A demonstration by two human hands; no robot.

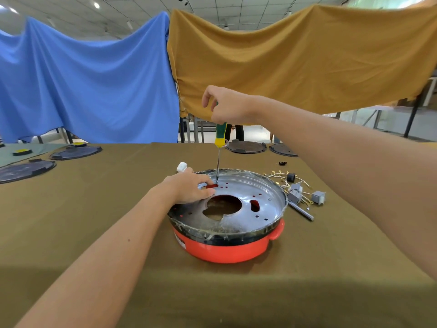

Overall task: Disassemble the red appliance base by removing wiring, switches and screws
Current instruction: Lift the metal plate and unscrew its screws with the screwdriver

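The tabletop (82,233), under an olive-brown cloth, carries the red base (227,247) near the middle, a little toward the right edge. It sits open side up, so its silver metal plate (264,200), with holes and a big central cutout, faces the person, which seems meant to give a tool straight access from above.

The left hand (189,189) rests on the plate's far left part with fingers lying fairly flat, pressing rather than gripping, probably to keep the base from turning or sliding. The right hand (227,106) is raised well above the base with its fingers curled round the top of the screwdriver (221,138), whose green and yellow handle points up. The shaft stands nearly upright with its tip down at a point on the plate just beside the left fingertips, likely a screw, though the screw head is too small to make out.

Toward the right edge, just beside the base, lie loose wires (281,178) with small grey switches (318,197) and a grey bar (302,210), apparently parts already out. A white plug (182,166) shows behind the left hand. Dark round lids (246,146) lie along the far edge and far left corner, well apart. Nothing blocks the screwdriver; the left fingers sit close to its tip.
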